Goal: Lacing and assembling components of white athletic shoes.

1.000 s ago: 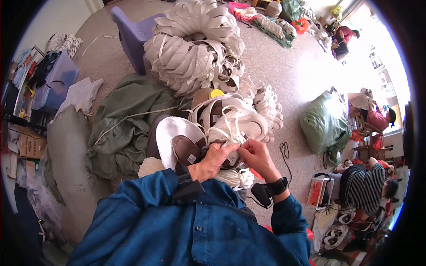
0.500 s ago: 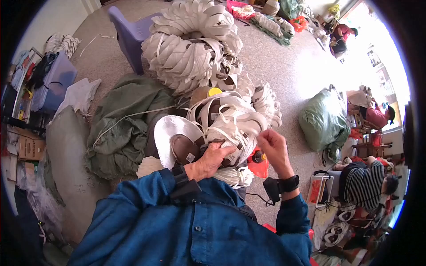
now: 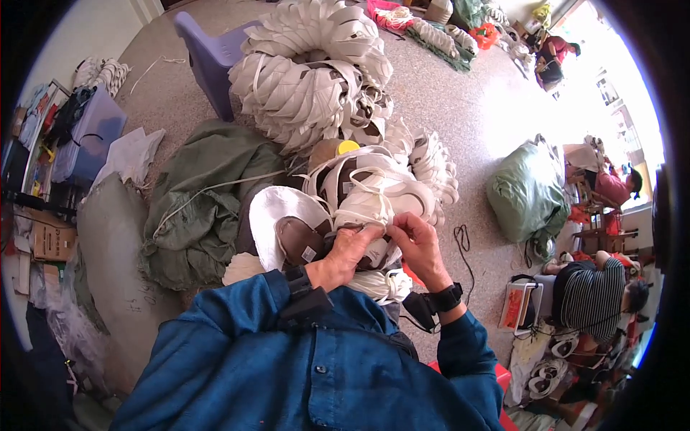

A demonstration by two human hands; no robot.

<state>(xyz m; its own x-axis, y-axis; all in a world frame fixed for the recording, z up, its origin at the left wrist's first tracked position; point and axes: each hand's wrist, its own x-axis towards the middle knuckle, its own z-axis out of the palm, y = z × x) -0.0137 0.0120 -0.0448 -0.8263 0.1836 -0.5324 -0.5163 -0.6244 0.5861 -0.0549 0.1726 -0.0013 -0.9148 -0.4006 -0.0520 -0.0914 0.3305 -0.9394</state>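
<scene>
My left hand is closed on the near end of a white shoe upper, its thumb lying on top. Pale laces cross the upper's front. Right beside that thumb, my right hand pinches at the upper's edge; whatever is between its fingertips is too small to make out. To the left lies a white-rimmed piece with a brown inside. A bundle of white laces sits close under my hands. More uppers are heaped just beyond, around a container with a yellow cap.
Large coils of stacked uppers rise ahead, next to a purple chair. Dark green cloth and a grey sack lie left. At right stand a full green sack and a seated person in stripes; other people sit farther off.
My right hand has come left and slightly down, from clear of the upper to its edge beside my left thumb. My left hand keeps its grip.
</scene>
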